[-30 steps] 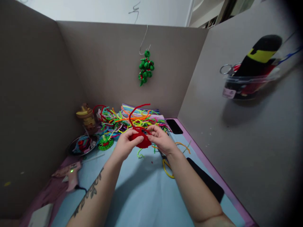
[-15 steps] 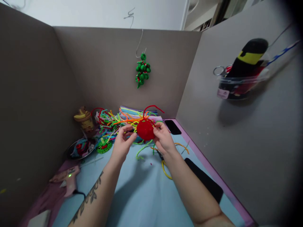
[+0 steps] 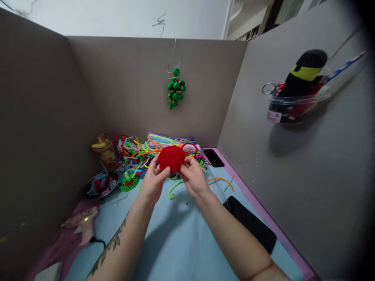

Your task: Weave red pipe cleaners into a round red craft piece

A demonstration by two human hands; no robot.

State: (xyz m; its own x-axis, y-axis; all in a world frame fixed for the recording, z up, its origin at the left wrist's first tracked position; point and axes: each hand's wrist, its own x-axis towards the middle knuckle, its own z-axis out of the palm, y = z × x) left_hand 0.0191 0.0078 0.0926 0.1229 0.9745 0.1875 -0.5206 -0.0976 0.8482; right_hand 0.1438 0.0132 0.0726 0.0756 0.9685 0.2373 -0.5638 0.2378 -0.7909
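A red fuzzy round piece, seemingly made of pipe cleaners, is held up above the table between both hands. My left hand grips its left edge, thumb in front and fingers behind. At its lower right edge, my right hand pinches the piece. A loose red pipe cleaner loops out beyond the piece's right side. Behind it lies a heap of colourful pipe cleaners. A green fuzzy face with eyes rests left of my left hand.
A pink glue gun with a lit green light lies at the left, near a dark bowl and a brown cup. Toward the right are a phone and a black flat object. A green ornament hangs on the back panel.
The red piece has shifted left and turned, its loose end swinging from above to the right. My left hand, earlier apart from its edge, now grips it. My right hand moved left.
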